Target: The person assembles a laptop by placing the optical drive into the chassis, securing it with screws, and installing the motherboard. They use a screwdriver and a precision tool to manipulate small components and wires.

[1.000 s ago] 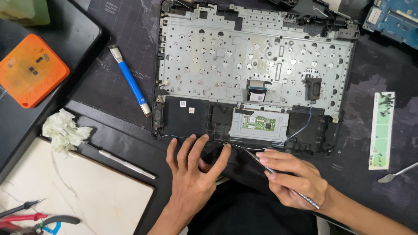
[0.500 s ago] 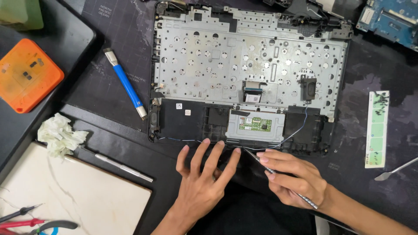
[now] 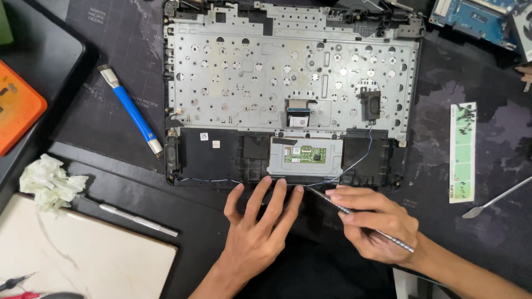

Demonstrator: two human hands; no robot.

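- The opened laptop base (image 3: 293,88), its silver metal keyboard backing pierced with holes, fills the view from centre up to 12 o'clock on a dark work mat (image 3: 460,232).
- A pale board (image 3: 83,260) lies at 7 o'clock, with a crumpled tissue (image 3: 50,182) at its upper corner, toward 9 o'clock.
- An orange case (image 3: 16,111) sits at the 9 o'clock edge.
- The left hand (image 3: 257,232), at 6 o'clock, lies flat and released, fingers spread, fingertips touching the laptop's near edge just below the touchpad module (image 3: 305,156).
- The right hand (image 3: 377,221), toward 5 o'clock, pinches a thin metal pry tool (image 3: 354,216) like a pen; its tip meets the same edge just right of the left fingertips.
- A blue-handled tool (image 3: 132,111) lies at 10 o'clock, left of the laptop.
- A green-and-white strip (image 3: 463,152) lies at 3 o'clock, a metal spatula (image 3: 493,199) below it.
- A slim silver tool (image 3: 138,220) rests at 8 o'clock.
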